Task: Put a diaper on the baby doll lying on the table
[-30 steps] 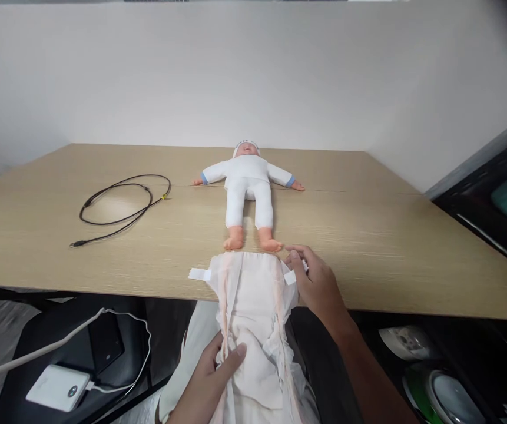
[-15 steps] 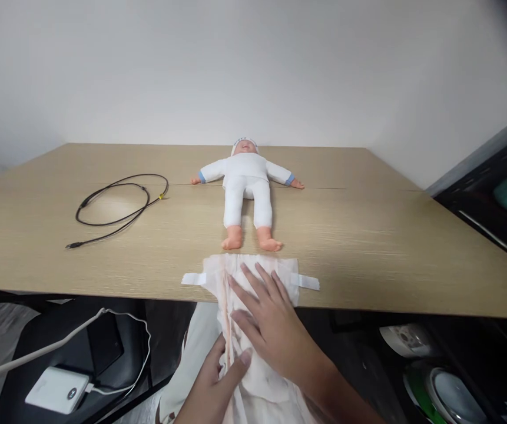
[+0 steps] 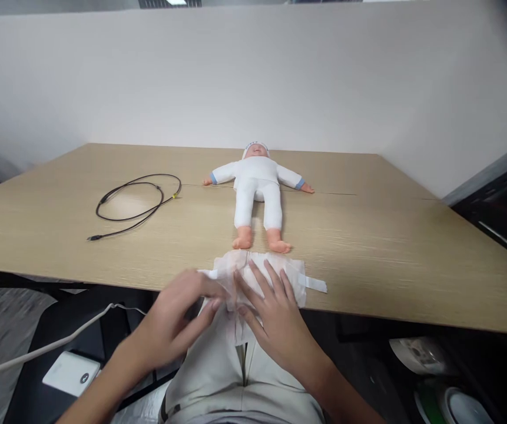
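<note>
A white diaper (image 3: 279, 270) lies spread at the near edge of the wooden table (image 3: 390, 253), its lower part hanging over the edge. My right hand (image 3: 273, 315) lies flat on the diaper with fingers spread. My left hand (image 3: 178, 315) is blurred by motion and touches the diaper's left side and its tab. A baby doll (image 3: 257, 188) in white clothes lies on its back just beyond the diaper, feet toward me.
A coiled black cable (image 3: 133, 203) lies on the table's left half. Below the table at the left are a white power bank (image 3: 71, 373) with a white cord (image 3: 36, 350). Dark shelving with round objects (image 3: 451, 400) stands at the right.
My left hand rose from the hanging part of the diaper to its left side at the table edge. The diaper's hanging length has been drawn up. My right hand stayed flat on it.
</note>
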Action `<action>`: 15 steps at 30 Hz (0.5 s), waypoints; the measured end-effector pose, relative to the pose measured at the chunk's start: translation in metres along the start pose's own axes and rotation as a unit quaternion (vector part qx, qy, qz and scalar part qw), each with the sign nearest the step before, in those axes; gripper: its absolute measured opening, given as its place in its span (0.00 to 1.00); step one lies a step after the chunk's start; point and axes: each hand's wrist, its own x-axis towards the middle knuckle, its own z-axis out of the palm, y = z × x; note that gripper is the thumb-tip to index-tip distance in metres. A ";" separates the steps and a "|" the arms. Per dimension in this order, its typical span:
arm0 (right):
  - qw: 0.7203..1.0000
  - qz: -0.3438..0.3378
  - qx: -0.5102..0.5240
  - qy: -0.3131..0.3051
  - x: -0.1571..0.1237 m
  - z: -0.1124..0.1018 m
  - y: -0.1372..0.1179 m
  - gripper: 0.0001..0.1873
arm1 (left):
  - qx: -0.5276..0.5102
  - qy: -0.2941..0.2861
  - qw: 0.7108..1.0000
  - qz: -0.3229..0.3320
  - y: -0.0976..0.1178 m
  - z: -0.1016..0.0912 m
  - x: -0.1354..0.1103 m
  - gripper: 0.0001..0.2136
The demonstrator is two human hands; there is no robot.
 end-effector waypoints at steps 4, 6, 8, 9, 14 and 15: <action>1.000 0.004 -0.001 0.005 0.004 0.002 0.003 0.32 | 0.213 -0.057 0.968 0.117 -0.042 -0.012 0.089 0.22; 1.000 0.001 -0.002 0.006 0.004 0.002 0.005 0.31 | 0.314 -0.108 0.937 0.113 -0.069 -0.005 0.126 0.32; 1.000 -0.002 -0.003 0.010 0.004 0.003 0.005 0.32 | 0.349 -0.165 0.912 0.138 -0.090 0.006 0.151 0.41; 1.000 -0.003 -0.002 0.012 0.004 0.004 0.006 0.32 | 0.355 -0.189 0.901 0.160 -0.098 0.012 0.159 0.44; 1.000 -0.008 0.009 0.010 0.004 0.003 0.007 0.35 | 0.388 -0.248 0.858 0.229 -0.107 0.031 0.178 0.52; 1.000 -0.010 0.012 0.004 0.005 0.001 0.008 0.36 | 0.394 -0.254 0.852 0.235 -0.106 0.032 0.181 0.50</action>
